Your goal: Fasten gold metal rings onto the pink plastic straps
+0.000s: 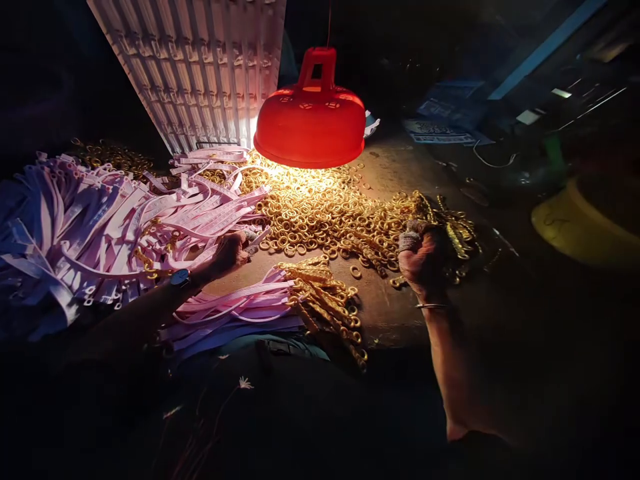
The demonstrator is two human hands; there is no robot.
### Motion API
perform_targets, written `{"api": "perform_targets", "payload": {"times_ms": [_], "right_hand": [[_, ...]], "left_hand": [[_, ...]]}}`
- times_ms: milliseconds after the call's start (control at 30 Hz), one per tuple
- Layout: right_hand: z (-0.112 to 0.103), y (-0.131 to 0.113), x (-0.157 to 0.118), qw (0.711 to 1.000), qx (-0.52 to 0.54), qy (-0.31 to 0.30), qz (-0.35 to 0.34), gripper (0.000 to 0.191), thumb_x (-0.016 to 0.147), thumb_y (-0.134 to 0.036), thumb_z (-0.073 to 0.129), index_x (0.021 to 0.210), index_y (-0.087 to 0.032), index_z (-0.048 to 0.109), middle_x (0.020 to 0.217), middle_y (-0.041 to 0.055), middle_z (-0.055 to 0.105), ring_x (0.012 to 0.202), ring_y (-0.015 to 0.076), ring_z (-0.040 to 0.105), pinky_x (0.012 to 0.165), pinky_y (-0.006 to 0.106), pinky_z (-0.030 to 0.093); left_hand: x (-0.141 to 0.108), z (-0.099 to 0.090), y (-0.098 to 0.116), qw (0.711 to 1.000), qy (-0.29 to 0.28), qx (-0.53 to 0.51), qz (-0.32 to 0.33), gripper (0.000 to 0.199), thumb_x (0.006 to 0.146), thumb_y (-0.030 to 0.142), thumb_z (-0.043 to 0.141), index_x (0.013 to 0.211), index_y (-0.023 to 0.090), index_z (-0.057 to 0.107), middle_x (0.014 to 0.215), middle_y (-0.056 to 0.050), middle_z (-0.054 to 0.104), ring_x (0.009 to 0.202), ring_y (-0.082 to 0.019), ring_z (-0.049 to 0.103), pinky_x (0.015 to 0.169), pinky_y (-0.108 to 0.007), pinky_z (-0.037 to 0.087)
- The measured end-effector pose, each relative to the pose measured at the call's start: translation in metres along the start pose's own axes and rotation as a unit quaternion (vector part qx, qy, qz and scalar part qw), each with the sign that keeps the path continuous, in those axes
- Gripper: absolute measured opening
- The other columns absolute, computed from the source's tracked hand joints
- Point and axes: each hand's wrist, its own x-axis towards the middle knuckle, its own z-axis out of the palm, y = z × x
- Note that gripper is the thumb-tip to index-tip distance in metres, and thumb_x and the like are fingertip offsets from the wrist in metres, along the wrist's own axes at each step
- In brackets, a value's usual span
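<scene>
My left hand [231, 253], with wrapped fingertips and a watch on the wrist, is closed on a pink strap [259, 241] whose end sticks out past the fingers. On the right, my right hand [424, 259] is closed beside a heap of gold chain pieces [453, 230]; what its fingers hold, if anything, is hidden. Between both hands spreads a pile of gold rings [310, 213]. Nearest my body lies a bundle of pink straps [250, 300] with gold chain ends [325, 300] pointing right. A large heap of loose pink straps [100, 213] covers the left side.
A red lamp [310, 127] hangs low over the rings. Behind it on the left stands a ribbed pale panel [200, 67]. A yellow container [585, 220] is at the far right, and printed packets [445, 113] lie at the dim back of the table [395, 313].
</scene>
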Motion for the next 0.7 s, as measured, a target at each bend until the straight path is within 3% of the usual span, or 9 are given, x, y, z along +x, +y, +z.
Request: {"api": "perform_targets", "payload": {"times_ms": [67, 167, 267, 433, 600, 700], "right_hand": [[0.005, -0.013, 0.002, 0.999, -0.029, -0.027, -0.019, 0.039, 0.082, -0.022, 0.042, 0.113, -0.006, 0.060, 0.102, 0.0208, 0.063, 0.093, 0.0253, 0.059, 0.089, 0.040, 0.047], [0.016, -0.021, -0.005, 0.987, -0.092, -0.132, -0.002, 0.040, 0.083, -0.024, 0.045, 0.116, -0.005, 0.060, 0.100, 0.0206, 0.064, 0.093, 0.0277, 0.058, 0.090, 0.042, 0.045], [0.021, -0.014, -0.023, 0.969, -0.132, -0.204, 0.043, 0.040, 0.084, -0.027, 0.049, 0.117, -0.006, 0.059, 0.096, 0.0192, 0.064, 0.088, 0.0273, 0.058, 0.086, 0.040, 0.044], [0.020, 0.005, -0.052, 0.938, -0.161, -0.289, 0.098, 0.037, 0.081, -0.015, 0.047, 0.115, -0.005, 0.060, 0.090, 0.0195, 0.064, 0.081, 0.0251, 0.055, 0.080, 0.036, 0.041], [0.026, 0.016, -0.058, 0.964, -0.078, -0.216, 0.134, 0.029, 0.081, -0.016, 0.051, 0.106, -0.007, 0.061, 0.083, 0.0157, 0.063, 0.080, 0.0234, 0.054, 0.079, 0.036, 0.042], [0.030, 0.018, -0.055, 0.972, -0.036, -0.174, 0.153, 0.025, 0.089, -0.028, 0.045, 0.101, -0.012, 0.060, 0.079, 0.0097, 0.062, 0.076, 0.0201, 0.054, 0.073, 0.031, 0.045]], "left_hand": [[0.001, 0.001, 0.003, 1.000, 0.019, -0.011, 0.013, 0.010, 0.066, 0.021, 0.065, 0.067, 0.016, 0.056, 0.057, 0.003, 0.051, 0.061, -0.012, 0.047, 0.055, -0.023, 0.034], [-0.005, 0.006, 0.003, 0.998, -0.003, -0.068, -0.002, 0.016, 0.069, 0.028, 0.069, 0.075, 0.015, 0.062, 0.061, 0.001, 0.057, 0.060, -0.013, 0.050, 0.056, -0.024, 0.039], [-0.013, 0.012, 0.003, 0.983, -0.042, -0.171, -0.053, 0.022, 0.074, 0.034, 0.070, 0.085, 0.016, 0.065, 0.068, 0.002, 0.061, 0.059, -0.011, 0.051, 0.056, -0.024, 0.043], [-0.013, 0.020, 0.007, 0.959, -0.014, -0.260, -0.107, 0.023, 0.073, 0.038, 0.076, 0.077, 0.018, 0.063, 0.063, 0.004, 0.061, 0.056, -0.009, 0.047, 0.053, -0.022, 0.039], [-0.012, 0.031, 0.010, 0.945, -0.057, -0.275, -0.167, 0.031, 0.073, 0.045, 0.075, 0.082, 0.019, 0.062, 0.067, 0.002, 0.065, 0.057, -0.011, 0.053, 0.053, -0.024, 0.039], [-0.017, 0.039, 0.002, 0.920, -0.096, -0.308, -0.224, 0.031, 0.074, 0.042, 0.073, 0.088, 0.020, 0.056, 0.065, 0.004, 0.064, 0.046, -0.006, 0.043, 0.047, -0.022, 0.032]]}}
